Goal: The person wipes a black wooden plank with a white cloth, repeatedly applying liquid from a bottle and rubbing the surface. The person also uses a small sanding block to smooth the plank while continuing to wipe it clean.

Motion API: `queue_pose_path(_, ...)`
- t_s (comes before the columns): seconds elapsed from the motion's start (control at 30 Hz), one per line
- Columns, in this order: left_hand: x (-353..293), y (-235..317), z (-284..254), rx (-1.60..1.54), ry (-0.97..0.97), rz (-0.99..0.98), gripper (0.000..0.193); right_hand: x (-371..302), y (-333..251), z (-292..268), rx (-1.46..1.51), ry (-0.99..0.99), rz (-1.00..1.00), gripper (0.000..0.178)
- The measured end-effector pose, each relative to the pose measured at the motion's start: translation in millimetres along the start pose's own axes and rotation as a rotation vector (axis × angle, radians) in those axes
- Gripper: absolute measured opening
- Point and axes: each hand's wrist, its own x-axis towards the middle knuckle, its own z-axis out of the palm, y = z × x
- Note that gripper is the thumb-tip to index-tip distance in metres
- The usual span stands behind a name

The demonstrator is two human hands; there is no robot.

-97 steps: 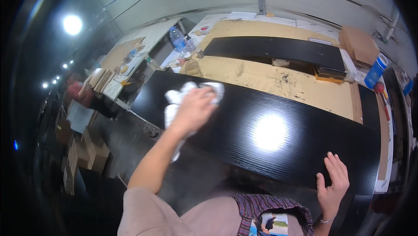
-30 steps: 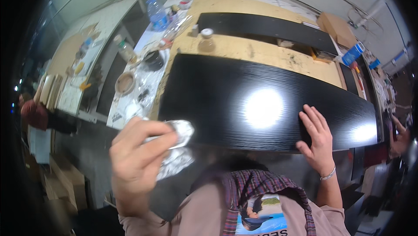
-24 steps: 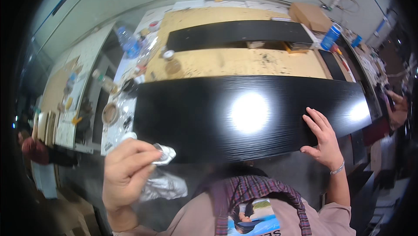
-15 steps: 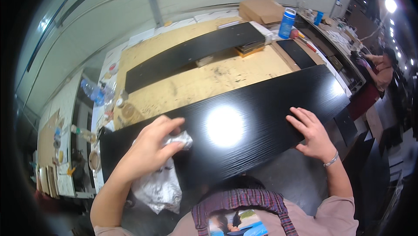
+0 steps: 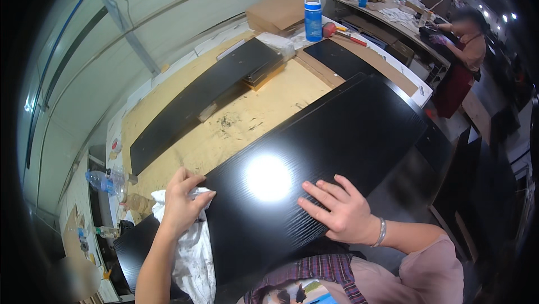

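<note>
A long, glossy black board (image 5: 348, 130) with a fine grain lies across the near side of the bench, a bright lamp reflected in its surface. My left hand (image 5: 184, 200) is closed on a crumpled white cloth (image 5: 193, 259) with dark smudges, at the board's far edge toward the left; the cloth hangs down over the board below the hand. My right hand (image 5: 337, 208) rests with spread fingers on the board's face, right of the reflection and close to the near edge. It holds nothing.
A second black board (image 5: 196, 107) is propped on blocks on the yellowish bench top (image 5: 269, 119). Behind stand a blue bottle (image 5: 313, 20) and a cardboard box (image 5: 275, 12). Plastic bottles (image 5: 101, 181) line the left edge. A co-worker (image 5: 463, 51) stands at another bench, far right.
My view has turned to the right. The left hand with the cloth has moved to the board's far edge. My right hand has shifted inward, away from the right end.
</note>
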Motion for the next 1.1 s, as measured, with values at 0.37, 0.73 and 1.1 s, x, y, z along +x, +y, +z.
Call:
queue_pose_path(0.37, -57, 37, -23, -0.128, -0.043, -0.044, 0.039, -31, -21, 6, -0.014, 0.243, -0.052, 0.036)
queue_pose_path(0.73, -211, 88, -101, -0.140, 0.093, 0.152, 0.036, -30, -32, -12, 0.012, 0.227, -0.090, 0.045)
queue_pose_path(1.1, -179, 98, -49, -0.406, -0.180, 0.167, 0.029, -27, -20, 4, 0.017, 0.273, -0.154, 0.029)
